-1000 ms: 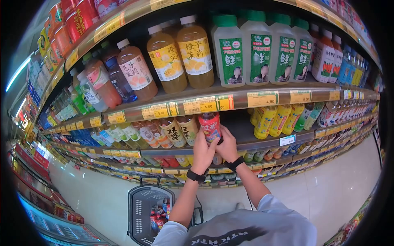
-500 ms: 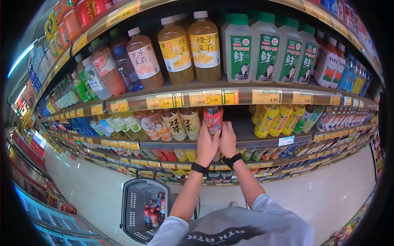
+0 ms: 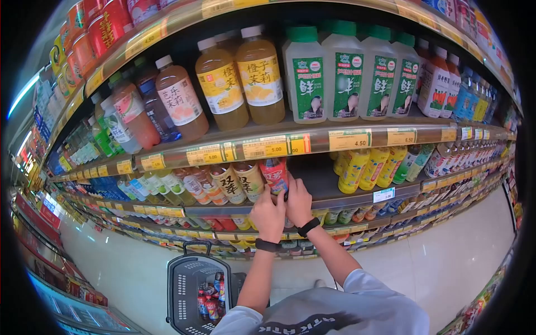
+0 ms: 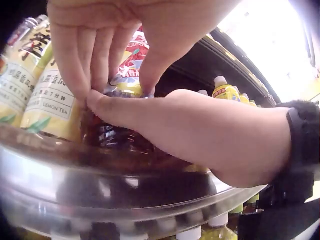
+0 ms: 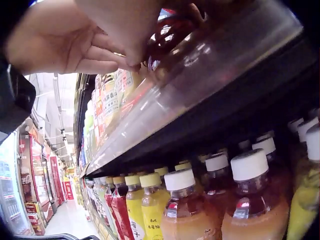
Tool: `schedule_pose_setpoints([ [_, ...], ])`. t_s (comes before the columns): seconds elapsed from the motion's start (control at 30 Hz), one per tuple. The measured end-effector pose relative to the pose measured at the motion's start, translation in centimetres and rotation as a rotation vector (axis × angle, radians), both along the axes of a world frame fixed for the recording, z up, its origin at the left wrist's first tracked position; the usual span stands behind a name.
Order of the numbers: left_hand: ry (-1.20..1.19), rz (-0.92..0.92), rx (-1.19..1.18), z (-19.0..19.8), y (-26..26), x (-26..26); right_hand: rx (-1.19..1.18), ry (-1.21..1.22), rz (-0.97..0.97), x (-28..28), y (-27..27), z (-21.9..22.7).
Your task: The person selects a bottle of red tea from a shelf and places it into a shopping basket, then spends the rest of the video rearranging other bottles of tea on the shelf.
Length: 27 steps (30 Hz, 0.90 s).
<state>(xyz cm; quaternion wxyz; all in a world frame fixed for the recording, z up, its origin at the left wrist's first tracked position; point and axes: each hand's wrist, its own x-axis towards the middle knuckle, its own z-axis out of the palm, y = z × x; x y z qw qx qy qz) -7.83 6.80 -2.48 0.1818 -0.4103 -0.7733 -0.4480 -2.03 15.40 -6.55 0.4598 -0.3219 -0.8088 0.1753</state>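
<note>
A bottle of dark drink with a red label (image 3: pixel 274 174) stands at the front of the middle shelf, its top hidden under the shelf above. My left hand (image 3: pixel 269 215) grips it low down, with fingers on one side and thumb on the other in the left wrist view. From the right, my right hand (image 3: pixel 300 202) holds the same bottle, its thumb reaching across the lower front. Just left stand lemon tea bottles (image 4: pixel 52 97) with pale labels. In the right wrist view the held bottle is mostly covered by the hands.
A grey shopping basket (image 3: pixel 177 301) stands below left, with several red-labelled bottles (image 3: pixel 212 304) inside. Yellow bottles (image 3: pixel 353 173) line the same shelf to the right, beyond a dark gap. The upper shelf's price rail (image 3: pixel 312 146) runs close over the held bottle.
The head view has shifted a little. The bottle stays between both hands and now leans slightly left against its neighbours. My left hand has turned, knuckles up.
</note>
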Motion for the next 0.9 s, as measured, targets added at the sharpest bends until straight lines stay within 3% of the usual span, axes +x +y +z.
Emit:
schedule_pose_setpoints([
  [0.33, -0.028, 0.038, 0.065, -0.4, 0.3, -0.1, -0.014, -0.022, 0.132, 1.0, 0.4, 0.8],
  [0.43, -0.047, 0.044, 0.028, -0.3, 0.2, -0.3, -0.17, -0.062, 0.326, 2.4, 1.6, 2.2],
  [0.5, -0.017, 0.052, 0.05, -0.3, 0.0, -0.3, -0.646, 0.206, 0.533, 1.7, 5.1, 0.0],
  [0.53, -0.003, 0.059, 0.067, -0.3, 0.1, -0.3, -0.712, 0.189, 0.399, 2.2, 5.7, 1.7],
  [0.63, -0.061, 0.061, 0.071, -0.9, 0.1, -0.3, -0.414, 0.249, 0.337, -0.4, 9.7, 1.7],
  [0.8, -0.105, 0.001, 0.102, -2.2, 0.4, -0.5, -0.472, 0.03, 0.397, -4.3, 16.4, -1.2],
  [0.9, -0.082, -0.019, 0.126, -1.9, 0.2, -0.9, -0.342, 0.017, 0.376, -5.7, 16.6, -1.7],
])
